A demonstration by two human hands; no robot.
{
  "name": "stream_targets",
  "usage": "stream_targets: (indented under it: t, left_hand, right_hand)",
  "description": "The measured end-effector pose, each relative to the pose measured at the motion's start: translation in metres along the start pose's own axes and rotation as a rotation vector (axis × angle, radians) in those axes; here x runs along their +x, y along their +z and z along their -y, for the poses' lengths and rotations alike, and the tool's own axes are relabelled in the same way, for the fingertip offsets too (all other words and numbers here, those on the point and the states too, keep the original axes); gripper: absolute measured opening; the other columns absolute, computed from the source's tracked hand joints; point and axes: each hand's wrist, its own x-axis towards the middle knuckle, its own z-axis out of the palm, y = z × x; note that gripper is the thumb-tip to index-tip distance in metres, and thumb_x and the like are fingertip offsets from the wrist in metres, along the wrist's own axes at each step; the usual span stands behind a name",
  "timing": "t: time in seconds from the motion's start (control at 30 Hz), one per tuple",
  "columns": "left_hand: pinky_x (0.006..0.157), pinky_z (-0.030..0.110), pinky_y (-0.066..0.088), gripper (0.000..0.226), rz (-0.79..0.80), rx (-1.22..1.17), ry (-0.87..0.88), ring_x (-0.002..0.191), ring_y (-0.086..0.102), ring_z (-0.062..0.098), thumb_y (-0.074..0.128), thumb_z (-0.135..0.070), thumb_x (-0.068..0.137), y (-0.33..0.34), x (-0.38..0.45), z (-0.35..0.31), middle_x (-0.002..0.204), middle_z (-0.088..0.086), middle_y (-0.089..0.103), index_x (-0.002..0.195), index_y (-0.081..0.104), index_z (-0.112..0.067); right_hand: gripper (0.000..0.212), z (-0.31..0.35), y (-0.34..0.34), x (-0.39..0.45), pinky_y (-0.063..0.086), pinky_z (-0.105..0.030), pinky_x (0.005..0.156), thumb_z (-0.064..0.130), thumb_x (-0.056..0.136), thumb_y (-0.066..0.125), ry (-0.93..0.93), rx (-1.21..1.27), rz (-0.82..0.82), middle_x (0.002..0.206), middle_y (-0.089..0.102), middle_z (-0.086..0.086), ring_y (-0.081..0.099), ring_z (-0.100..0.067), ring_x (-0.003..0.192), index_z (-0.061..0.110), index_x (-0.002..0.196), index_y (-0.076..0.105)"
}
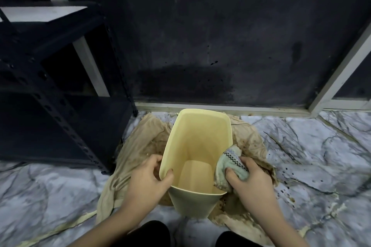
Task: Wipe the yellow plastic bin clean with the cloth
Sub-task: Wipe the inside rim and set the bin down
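The yellow plastic bin (197, 136) stands upright on the floor in front of me, its open top facing the camera and its inside looking bare. My left hand (149, 178) grips the bin's near left rim, thumb inside and fingers outside. My right hand (251, 179) is closed on a bunched pale cloth (228, 166) with a black-and-white checked stripe. The cloth is pressed against the outside of the bin's right wall near the rim.
A stained beige sheet (128, 152) lies spread under the bin on the marble-pattern floor (321, 156). A dark metal shelf rack (60, 106) stands at the left. A dark wall (220, 46) rises just behind the bin. Dark splatter marks dot the floor at right.
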Motion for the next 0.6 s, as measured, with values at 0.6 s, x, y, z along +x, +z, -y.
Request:
stream_targets:
  t: [0.6]
  left_hand:
    - [0.051,0.016,0.039,0.021,0.096,-0.038,-0.025,0.050,0.051,0.005,0.063,-0.007,0.070,-0.013,0.015,-0.015,0.042,-0.017,0.054,0.072,0.056,-0.026]
  right_hand:
    - [0.027,0.007,-0.001,0.005,0.042,-0.013,0.052,0.014,0.071,0.069,0.029,0.223,-0.078,0.065,0.065,0.015,0.059,0.002,0.061,0.037,0.071,0.056]
